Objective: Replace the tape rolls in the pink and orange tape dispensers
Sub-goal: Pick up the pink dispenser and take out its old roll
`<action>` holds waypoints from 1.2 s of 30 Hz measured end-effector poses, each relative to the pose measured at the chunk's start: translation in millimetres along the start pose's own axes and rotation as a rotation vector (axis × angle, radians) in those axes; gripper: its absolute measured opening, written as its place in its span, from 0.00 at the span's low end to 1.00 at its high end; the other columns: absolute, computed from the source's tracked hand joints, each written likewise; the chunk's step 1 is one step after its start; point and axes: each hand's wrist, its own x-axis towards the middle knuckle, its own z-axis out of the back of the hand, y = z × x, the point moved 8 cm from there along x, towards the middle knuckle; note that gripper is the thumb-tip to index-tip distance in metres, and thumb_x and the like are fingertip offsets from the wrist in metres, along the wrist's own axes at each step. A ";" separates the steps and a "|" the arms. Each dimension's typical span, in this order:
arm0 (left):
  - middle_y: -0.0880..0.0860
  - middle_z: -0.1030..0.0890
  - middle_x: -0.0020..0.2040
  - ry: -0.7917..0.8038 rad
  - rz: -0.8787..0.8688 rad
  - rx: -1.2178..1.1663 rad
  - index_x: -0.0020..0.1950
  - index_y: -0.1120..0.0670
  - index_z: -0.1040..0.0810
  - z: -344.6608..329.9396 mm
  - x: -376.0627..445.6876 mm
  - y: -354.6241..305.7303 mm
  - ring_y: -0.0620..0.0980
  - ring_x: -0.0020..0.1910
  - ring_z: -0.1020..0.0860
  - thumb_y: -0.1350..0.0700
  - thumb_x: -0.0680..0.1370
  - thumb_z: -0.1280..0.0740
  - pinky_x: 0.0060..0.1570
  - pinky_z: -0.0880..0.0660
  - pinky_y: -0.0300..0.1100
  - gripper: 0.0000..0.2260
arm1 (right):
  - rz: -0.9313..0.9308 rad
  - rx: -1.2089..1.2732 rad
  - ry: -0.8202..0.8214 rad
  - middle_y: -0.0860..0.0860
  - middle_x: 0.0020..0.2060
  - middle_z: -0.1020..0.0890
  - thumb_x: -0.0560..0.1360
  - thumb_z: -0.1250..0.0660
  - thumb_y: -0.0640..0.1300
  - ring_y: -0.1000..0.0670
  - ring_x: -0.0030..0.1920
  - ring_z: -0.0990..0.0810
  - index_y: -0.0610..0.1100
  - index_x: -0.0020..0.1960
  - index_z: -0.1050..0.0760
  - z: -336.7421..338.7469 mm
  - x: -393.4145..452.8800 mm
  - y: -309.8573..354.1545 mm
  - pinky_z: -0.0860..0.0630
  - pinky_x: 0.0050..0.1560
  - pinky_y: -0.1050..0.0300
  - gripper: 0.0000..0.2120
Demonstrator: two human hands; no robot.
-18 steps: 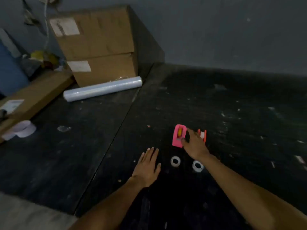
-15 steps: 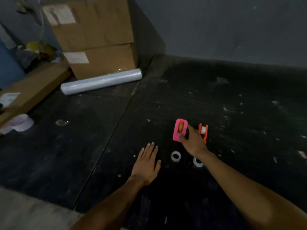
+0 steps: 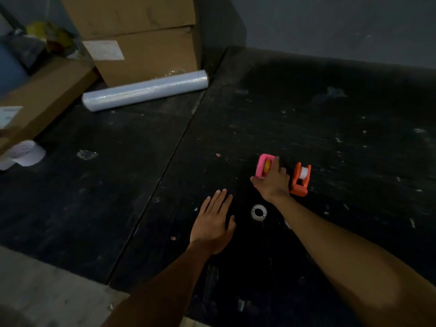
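A pink tape dispenser [image 3: 262, 166] with a yellow core stands on the black table [image 3: 330, 128]. My right hand [image 3: 272, 182] wraps around it, thumb at its near end and fingers along its right side. Just right of that hand stands the orange tape dispenser [image 3: 300, 179], holding a white roll. One loose white tape roll [image 3: 258, 211] lies flat nearer to me; a second one [image 3: 287, 223] is almost hidden by my right forearm. My left hand [image 3: 213, 220] rests flat on the table, fingers spread, left of the loose roll.
A long roll of clear stretch film [image 3: 145, 90] lies at the back left before stacked cardboard boxes [image 3: 141, 36]. A flat carton [image 3: 42, 100] and a white paper roll [image 3: 23, 154] sit at the far left. A seam [image 3: 169, 161] crosses the table diagonally.
My right hand has closed further around the pink dispenser, uncovering the orange one. The view has tilted down and moved closer. My left hand stays flat.
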 end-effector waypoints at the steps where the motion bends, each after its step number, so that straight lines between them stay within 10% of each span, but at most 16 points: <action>1: 0.51 0.45 0.81 0.001 0.000 -0.005 0.79 0.52 0.43 0.2 0.2 -0.2 0.47 0.80 0.51 0.46 0.80 0.48 0.79 0.53 0.47 0.28 | -0.001 -0.014 0.003 0.36 0.74 0.40 0.72 0.28 0.51 0.34 0.72 0.39 0.44 0.79 0.59 0.0 0.3 0.3 0.37 0.71 0.40 0.50; 14: 0.50 0.45 0.81 0.053 -0.028 -0.084 0.79 0.51 0.44 -1.2 0.0 1.2 0.48 0.80 0.52 0.43 0.80 0.48 0.78 0.57 0.46 0.28 | 0.296 0.185 0.155 0.45 0.67 0.30 0.69 0.27 0.42 0.45 0.65 0.29 0.56 0.77 0.49 37.2 -59.4 5.8 0.28 0.66 0.45 0.45; 22: 0.45 0.40 0.79 0.216 -0.116 -0.654 0.79 0.44 0.48 35.5 -23.3 -34.2 0.40 0.77 0.41 0.52 0.77 0.30 0.76 0.45 0.39 0.37 | 0.566 -0.111 0.325 0.54 0.65 0.31 0.68 0.29 0.43 0.54 0.60 0.33 0.61 0.76 0.48 35.7 -150.4 -22.6 0.33 0.68 0.51 0.44; 29: 0.46 0.25 0.70 0.287 -0.168 -0.768 0.75 0.47 0.34 43.4 -57.9 -65.8 0.38 0.68 0.27 0.55 0.71 0.23 0.71 0.32 0.40 0.35 | 0.631 -0.066 0.407 0.63 0.68 0.36 0.73 0.30 0.41 0.63 0.68 0.38 0.57 0.75 0.40 25.8 -199.3 -43.4 0.45 0.63 0.80 0.36; 36: 0.46 0.23 0.67 0.294 -0.139 -0.728 0.71 0.46 0.30 31.0 -83.5 -70.5 0.40 0.66 0.25 0.56 0.70 0.23 0.70 0.29 0.49 0.32 | 0.671 0.021 0.150 0.54 0.57 0.21 0.73 0.35 0.56 0.56 0.58 0.25 0.50 0.57 0.21 22.2 -218.1 -48.5 0.28 0.61 0.57 0.16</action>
